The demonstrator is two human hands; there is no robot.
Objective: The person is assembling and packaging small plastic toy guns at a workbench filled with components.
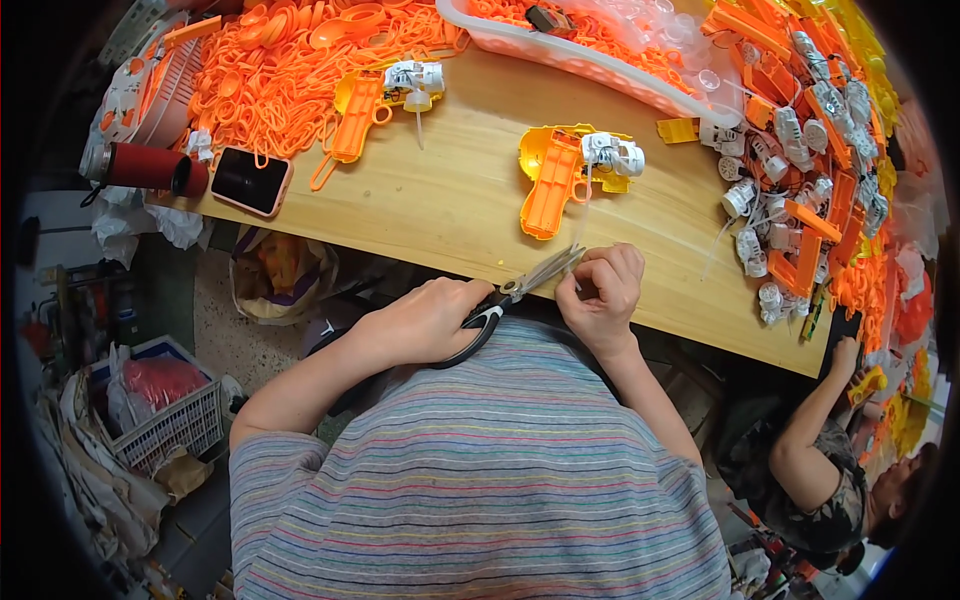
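My left hand [430, 320] grips scissors [512, 287] with black-and-grey handles; the blades point right, toward my other hand. Thumb and forefinger of my right hand [604, 290] are pinched at the blade tips, by the lower end of a thin translucent strip [586, 208]. That strip runs down from the white round part [612, 155] of an orange-and-yellow toy gun [552, 190] lying on the table. Whether the blades touch the strip is too fine to tell. A second, similar toy gun [358, 118] lies farther left, a strip hanging from its white part too.
Orange loops and rings [270, 90] heap at the back left, near a phone [252, 182] and a red flask [145, 168]. A plastic tub [590, 65] stands behind. White and orange parts [790, 180] pile up at right. A co-worker [820, 460] sits lower right.
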